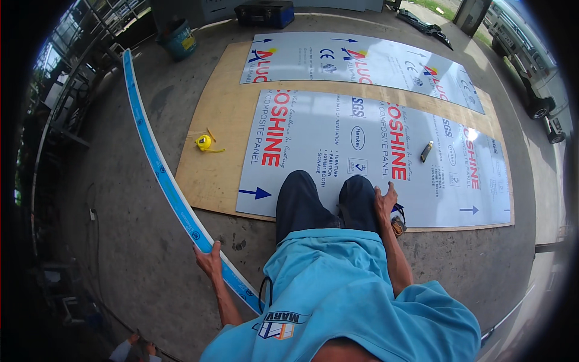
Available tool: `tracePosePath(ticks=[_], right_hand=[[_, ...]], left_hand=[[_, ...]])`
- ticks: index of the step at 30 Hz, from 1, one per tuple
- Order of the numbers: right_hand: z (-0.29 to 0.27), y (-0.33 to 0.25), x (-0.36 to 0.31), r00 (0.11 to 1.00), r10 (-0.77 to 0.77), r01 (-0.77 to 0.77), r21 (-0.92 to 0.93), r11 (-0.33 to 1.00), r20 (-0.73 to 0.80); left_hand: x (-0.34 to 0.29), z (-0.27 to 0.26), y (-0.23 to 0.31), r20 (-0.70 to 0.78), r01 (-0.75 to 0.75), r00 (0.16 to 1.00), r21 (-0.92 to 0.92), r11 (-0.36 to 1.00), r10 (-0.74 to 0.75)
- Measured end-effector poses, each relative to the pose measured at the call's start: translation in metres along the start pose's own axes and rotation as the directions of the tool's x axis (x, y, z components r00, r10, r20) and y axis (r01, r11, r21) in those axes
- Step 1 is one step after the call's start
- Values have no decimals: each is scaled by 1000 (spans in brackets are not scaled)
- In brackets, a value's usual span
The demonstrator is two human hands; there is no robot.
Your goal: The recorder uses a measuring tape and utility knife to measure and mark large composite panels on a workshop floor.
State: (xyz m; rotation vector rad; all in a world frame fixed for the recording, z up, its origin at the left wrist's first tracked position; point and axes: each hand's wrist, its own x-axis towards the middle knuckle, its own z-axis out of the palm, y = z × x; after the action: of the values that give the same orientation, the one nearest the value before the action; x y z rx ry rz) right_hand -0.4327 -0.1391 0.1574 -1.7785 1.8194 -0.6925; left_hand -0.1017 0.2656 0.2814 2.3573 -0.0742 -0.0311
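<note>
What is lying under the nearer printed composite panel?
The nearer composite panel lies on a plywood sheet, which shows along its left, near and far edges on the concrete floor. A utility knife rests on top. Whatever lies beneath the panel's middle is covered.

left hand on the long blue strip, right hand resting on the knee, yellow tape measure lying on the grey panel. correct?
Not quite. The head view shows the yellow tape measure lying on the bare plywood sheet, left of the grey panel, not on it. The rest holds: left hand on the long blue strip, right hand resting on the knee.
</note>
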Motion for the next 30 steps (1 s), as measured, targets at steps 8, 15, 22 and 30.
tracePosePath(ticks=[8, 15, 22, 30], right_hand=[[-4, -2, -8, 992, 83, -84, -2, 997, 95], [-7, -2, -5, 987, 101, -100, -18, 995, 122], [-11, -6, -4, 979, 117, -124, 36, 992, 167], [-4, 9, 12, 961, 159, -171, 36, 985, 228]], left_hand=[[15, 71, 31, 246, -135, 957, -84, 987, 152], [6, 147, 43, 352, -215, 908, -79, 973, 229], [1, 197, 37, 444, -240, 869, -12, 971, 220], [22, 232, 43, 537, -280, 820, 74, 957, 198]])
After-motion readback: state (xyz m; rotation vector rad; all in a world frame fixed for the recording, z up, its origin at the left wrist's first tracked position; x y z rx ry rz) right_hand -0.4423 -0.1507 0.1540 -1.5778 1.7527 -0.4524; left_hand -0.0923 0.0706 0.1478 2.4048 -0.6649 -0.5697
